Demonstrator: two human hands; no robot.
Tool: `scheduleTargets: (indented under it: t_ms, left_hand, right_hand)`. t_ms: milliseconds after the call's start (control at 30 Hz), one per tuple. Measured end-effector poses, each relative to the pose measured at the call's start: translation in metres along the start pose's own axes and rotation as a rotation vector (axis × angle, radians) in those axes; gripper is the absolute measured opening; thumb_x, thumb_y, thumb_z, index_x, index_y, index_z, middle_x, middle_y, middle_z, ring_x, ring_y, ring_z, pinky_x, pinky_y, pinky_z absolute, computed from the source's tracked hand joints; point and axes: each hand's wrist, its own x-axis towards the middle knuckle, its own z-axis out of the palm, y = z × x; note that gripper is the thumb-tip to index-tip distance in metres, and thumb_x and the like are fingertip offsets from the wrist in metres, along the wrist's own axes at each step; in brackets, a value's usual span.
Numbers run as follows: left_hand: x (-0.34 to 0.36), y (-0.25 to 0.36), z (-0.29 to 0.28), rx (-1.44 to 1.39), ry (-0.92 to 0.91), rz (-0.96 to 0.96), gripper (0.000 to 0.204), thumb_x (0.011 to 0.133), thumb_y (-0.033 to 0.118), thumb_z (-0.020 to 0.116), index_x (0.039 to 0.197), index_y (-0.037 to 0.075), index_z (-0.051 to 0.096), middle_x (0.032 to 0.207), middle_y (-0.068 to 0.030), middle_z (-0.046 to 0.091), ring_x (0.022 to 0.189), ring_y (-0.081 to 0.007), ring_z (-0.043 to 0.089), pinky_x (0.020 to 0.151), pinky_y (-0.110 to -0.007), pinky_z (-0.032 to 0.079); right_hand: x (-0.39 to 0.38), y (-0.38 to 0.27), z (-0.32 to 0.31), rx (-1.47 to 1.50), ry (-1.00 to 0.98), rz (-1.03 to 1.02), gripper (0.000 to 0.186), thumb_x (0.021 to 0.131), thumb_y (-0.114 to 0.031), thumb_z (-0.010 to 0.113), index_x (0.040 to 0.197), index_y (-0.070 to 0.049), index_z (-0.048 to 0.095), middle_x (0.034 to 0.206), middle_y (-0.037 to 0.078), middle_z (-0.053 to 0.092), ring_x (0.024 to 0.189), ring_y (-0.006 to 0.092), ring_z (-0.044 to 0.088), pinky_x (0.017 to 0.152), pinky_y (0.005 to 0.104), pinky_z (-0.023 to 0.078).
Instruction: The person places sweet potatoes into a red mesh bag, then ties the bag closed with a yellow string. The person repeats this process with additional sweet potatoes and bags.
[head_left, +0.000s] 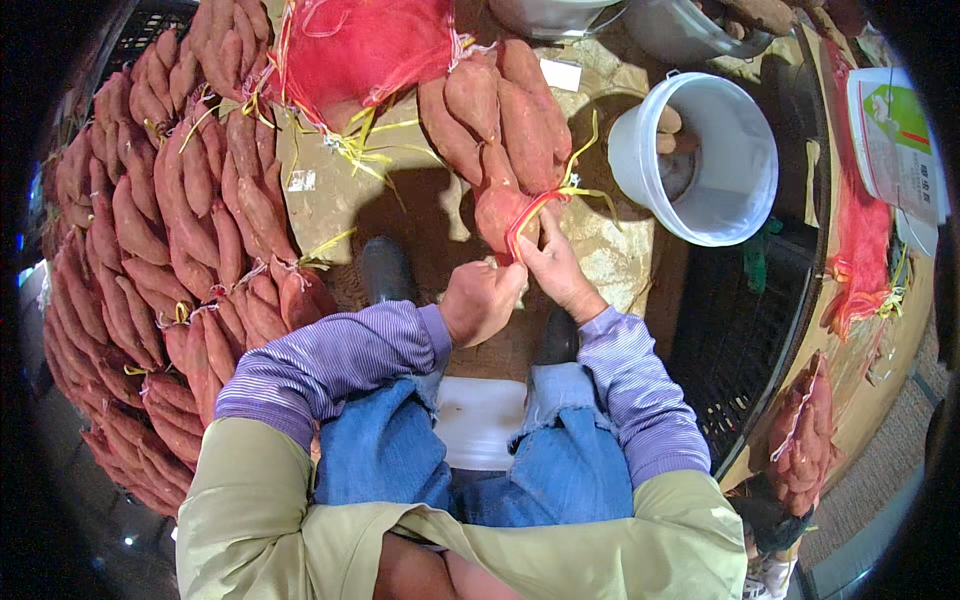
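Observation:
A red mesh bag of sweet potatoes (505, 120) lies on the floor ahead of me, its mouth end toward me. My right hand (560, 265) grips the gathered mouth of this bag, where a red and yellow drawstring (525, 215) loops across. Yellow string ends stick out beyond the fingers. Right beside it, my left hand (483, 300) is closed in a fist at the same end, its fingertips pressed together near the drawstring. Whatever lies inside that fist is hidden.
Many filled mesh bags of sweet potatoes (180, 220) are piled at left. Flat red mesh bags (365, 50) with yellow strings lie ahead. A white bucket (625, 150) holding a few sweet potatoes stands at right, near a black crate (735, 350). Grey tubs (660, 30) stand farther back.

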Motion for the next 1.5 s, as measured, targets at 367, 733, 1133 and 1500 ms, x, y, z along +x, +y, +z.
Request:
scheduleTargets:
  t_ms: [367,733,1133,1500]
  left_hand:
    - [-0.008,0.001,-0.005,0.022,0.064,-0.170,0.012,0.081,0.004,0.060,0.088,0.005,0.051,0.065,-0.0154,0.056,0.060,-0.0357,0.060,0.052,-0.042,0.047]
    - [-0.025,-0.021,-0.008,0.102,0.078,0.047,0.014,0.076,0.003,0.062,0.085,0.005,0.051,0.060,-0.0133,0.050,0.055,-0.0344,0.055,0.051,-0.043,0.042]
    - [-0.011,-0.001,-0.018,0.079,0.006,0.010,0.014,0.076,0.004,0.060,0.083,0.005,0.048,0.062,-0.0140,0.053,0.058,-0.0347,0.057,0.051,-0.043,0.044]
    - [-0.006,-0.004,-0.012,-0.142,0.249,-0.469,0.035,0.086,0.026,0.065,0.103,0.001,0.048,0.073,-0.0195,0.058,0.067,-0.0361,0.063,0.058,-0.043,0.049]
  right_hand:
    - [-0.001,-0.019,-0.016,0.784,-0.285,0.330,0.079,0.086,-0.014,0.069,0.149,-0.004,0.021,0.139,0.010,0.043,0.127,0.0165,0.043,0.103,0.0300,0.038]
    - [0.019,-0.017,0.042,-0.352,0.071,-0.278,0.092,0.076,-0.019,0.076,0.148,-0.002,0.020,0.130,0.027,0.049,0.119,0.0329,0.053,0.095,0.0373,0.045]
    - [0.041,-0.040,0.025,0.204,-0.062,-0.186,0.086,0.078,-0.026,0.076,0.145,-0.001,0.030,0.128,0.014,0.057,0.114,0.0196,0.056,0.098,0.0321,0.045]
    - [0.034,-0.023,0.043,-0.423,0.246,-0.284,0.064,0.080,-0.026,0.071,0.135,-0.004,0.046,0.113,0.025,0.058,0.110,0.0424,0.052,0.099,0.0457,0.036]
